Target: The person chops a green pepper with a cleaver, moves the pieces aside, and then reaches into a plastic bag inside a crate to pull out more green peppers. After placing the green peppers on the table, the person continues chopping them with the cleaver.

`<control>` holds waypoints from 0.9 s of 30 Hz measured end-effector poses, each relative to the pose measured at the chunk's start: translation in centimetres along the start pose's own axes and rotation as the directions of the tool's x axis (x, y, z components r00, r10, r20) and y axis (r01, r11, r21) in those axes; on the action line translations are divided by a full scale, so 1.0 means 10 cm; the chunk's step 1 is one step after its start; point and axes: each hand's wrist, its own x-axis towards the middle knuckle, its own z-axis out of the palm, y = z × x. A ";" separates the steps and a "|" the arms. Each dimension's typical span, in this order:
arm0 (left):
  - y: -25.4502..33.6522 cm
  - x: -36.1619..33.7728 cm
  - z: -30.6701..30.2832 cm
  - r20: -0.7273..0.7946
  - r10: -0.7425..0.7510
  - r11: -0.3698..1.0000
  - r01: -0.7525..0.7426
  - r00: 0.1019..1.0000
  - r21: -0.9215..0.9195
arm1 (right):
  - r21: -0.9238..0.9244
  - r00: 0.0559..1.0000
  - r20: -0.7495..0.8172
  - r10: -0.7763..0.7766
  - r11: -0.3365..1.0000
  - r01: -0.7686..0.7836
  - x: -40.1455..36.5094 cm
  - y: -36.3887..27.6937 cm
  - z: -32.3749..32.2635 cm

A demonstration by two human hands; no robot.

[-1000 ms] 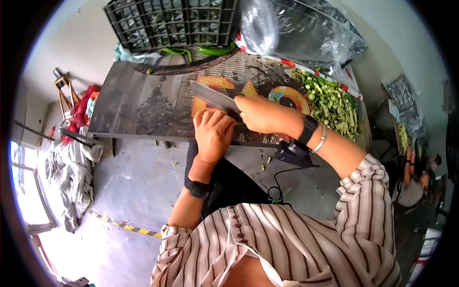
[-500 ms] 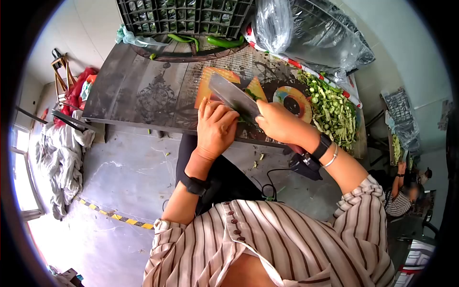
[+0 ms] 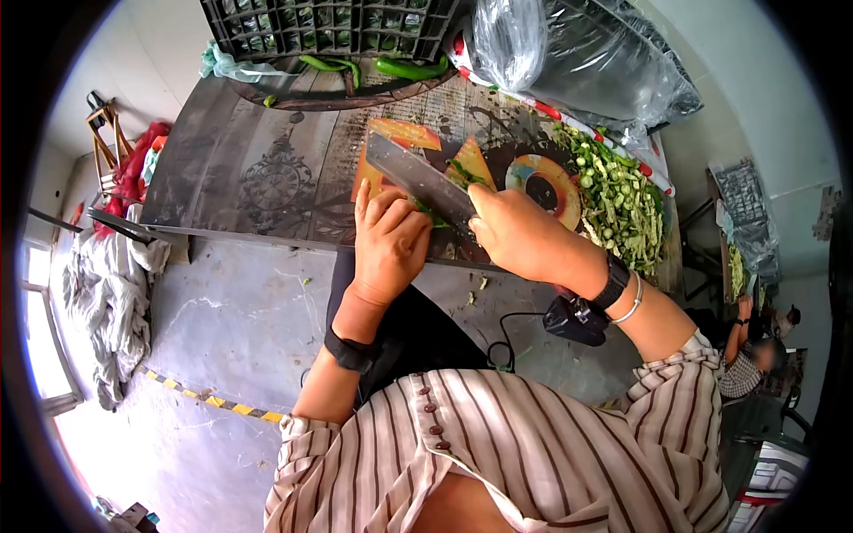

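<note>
The right hand (image 3: pixel 520 235) is wrapped tight around the handle of a broad grey steel cleaver (image 3: pixel 419 182), blade angled across the dark patterned tabletop (image 3: pixel 249 178). The left hand (image 3: pixel 386 244) lies knuckles-up, fingers curled, pinning a slim green pepper (image 3: pixel 431 213) right beside the blade.

The right hand (image 3: pixel 524 235) gripped a cleaver (image 3: pixel 418 178) whose blade lay tilted across green peppers (image 3: pixel 431 211), which the left hand (image 3: pixel 386 244) pinned to the dark patterned table (image 3: pixel 258 178). A heap of chopped green pieces (image 3: pixel 617 200) lay to the right, and a black crate (image 3: pixel 329 27) stood at the far edge.
</note>
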 end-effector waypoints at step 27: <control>0.04 0.00 0.01 -0.023 -0.047 0.999 0.047 0.999 -0.017 | 0.042 0.997 0.069 0.029 0.999 -0.032 0.23 0.03 0.07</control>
